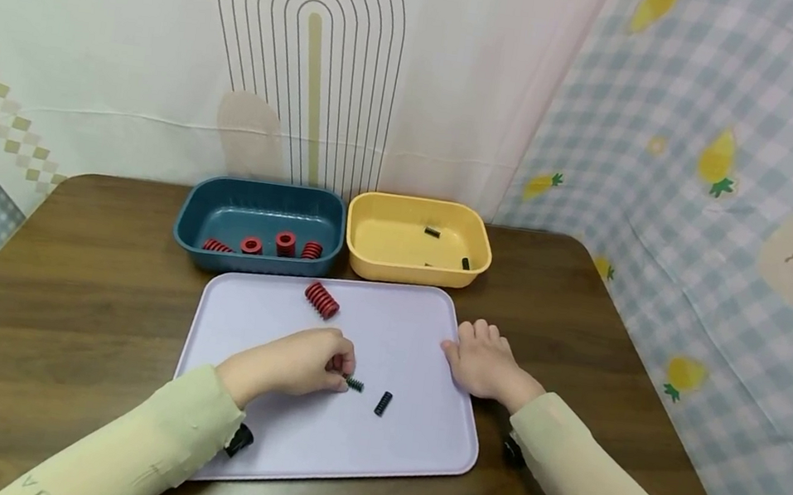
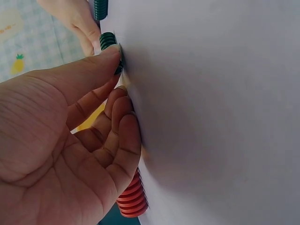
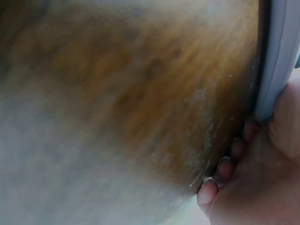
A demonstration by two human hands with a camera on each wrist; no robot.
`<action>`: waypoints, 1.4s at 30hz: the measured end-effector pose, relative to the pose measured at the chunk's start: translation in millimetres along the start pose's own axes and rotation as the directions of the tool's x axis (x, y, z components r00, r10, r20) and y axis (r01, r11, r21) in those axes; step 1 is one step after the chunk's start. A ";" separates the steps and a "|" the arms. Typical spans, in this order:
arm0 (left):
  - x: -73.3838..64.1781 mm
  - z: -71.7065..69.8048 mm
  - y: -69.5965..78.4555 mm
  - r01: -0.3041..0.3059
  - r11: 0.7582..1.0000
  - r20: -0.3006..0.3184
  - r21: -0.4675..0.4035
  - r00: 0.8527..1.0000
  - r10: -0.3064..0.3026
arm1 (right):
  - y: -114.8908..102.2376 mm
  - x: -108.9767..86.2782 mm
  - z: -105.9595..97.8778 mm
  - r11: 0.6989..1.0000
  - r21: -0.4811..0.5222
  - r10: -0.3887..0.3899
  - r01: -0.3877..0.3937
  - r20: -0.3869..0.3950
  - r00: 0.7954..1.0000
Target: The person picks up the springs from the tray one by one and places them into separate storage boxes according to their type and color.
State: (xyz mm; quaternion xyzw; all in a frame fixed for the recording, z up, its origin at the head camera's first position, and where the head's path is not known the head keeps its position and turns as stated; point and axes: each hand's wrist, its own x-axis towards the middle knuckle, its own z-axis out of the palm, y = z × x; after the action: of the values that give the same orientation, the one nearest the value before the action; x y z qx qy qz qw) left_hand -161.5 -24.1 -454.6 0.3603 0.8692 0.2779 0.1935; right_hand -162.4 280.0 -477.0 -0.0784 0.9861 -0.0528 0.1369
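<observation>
My left hand pinches a small dark green spring between thumb and index finger, low over the lilac tray. In the left wrist view the thumb lies across that spring, and the other fingers are curled near the tray surface. A second small dark spring lies on the tray to the right. Farther back on the tray is a larger red spring. My right hand rests at the tray's right edge, thumb on the rim and fingers over the wooden table; it holds no spring.
Behind the tray stand a blue bin with several red springs and a yellow bin with a few small dark springs. The brown table meets a patterned cloth at the back, and another checked cloth hangs on the right.
</observation>
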 end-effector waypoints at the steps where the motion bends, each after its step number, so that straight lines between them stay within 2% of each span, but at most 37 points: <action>1: 0.5 0.3 0.0 -0.002 1.000 0.005 -0.001 1.000 0.002 | 0.2 -0.2 0.5 1.000 -0.001 0.000 0.000 0.001 1.000; 4: 2.2 1.4 -0.3 0.001 1.000 0.007 -0.005 1.000 -0.001 | 2.3 0.6 3.0 1.000 -0.006 -0.009 0.009 -0.004 1.000; 8: 3.8 3.0 -1.9 0.003 1.000 -0.024 -0.019 1.000 -0.004 | 3.1 0.3 3.5 1.000 -0.005 -0.012 0.012 -0.008 1.000; 13: 4.9 2.1 -3.5 -0.001 0.999 -0.115 -0.048 0.993 -0.004 | 2.4 -0.8 1.2 1.000 -0.005 0.003 -0.003 0.009 1.000; 17: 6.1 -2.6 -2.0 -0.035 0.996 -0.212 -0.083 0.977 0.016 | 2.0 0.7 -0.2 1.000 -0.008 0.010 -0.010 0.012 1.000; 23: 10.7 -11.3 1.6 -0.036 0.989 -0.285 -0.147 0.959 -0.007 | 1.1 3.5 -0.7 1.000 -0.014 0.021 -0.021 0.032 0.999; 30: 16.3 -25.2 3.9 -0.049 0.979 -0.396 -0.197 0.917 -0.034 | 0.8 5.3 -0.8 1.000 -0.011 0.009 -0.009 0.016 1.000; 33: 16.9 -29.5 4.1 -0.050 0.974 -0.418 -0.223 0.907 -0.049 | 2.2 6.9 1.8 1.000 -0.022 0.010 -0.010 0.018 1.000; 36: 16.6 -32.6 4.8 -0.057 0.965 -0.426 -0.257 0.903 -0.061 | 2.9 6.6 2.5 1.000 -0.015 0.008 -0.007 0.020 1.000; 42: 15.6 -34.9 5.5 -0.056 0.957 -0.428 -0.285 0.901 -0.075 | 3.9 5.4 3.4 1.000 -0.006 0.017 -0.017 0.023 1.000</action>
State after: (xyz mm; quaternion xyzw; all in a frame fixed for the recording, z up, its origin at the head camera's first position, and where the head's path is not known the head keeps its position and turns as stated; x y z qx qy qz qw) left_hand -187.8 -21.4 -426.4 0.2527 0.8418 0.4746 0.0471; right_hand -167.1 282.6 -482.1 -0.0709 0.9852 -0.0478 0.1484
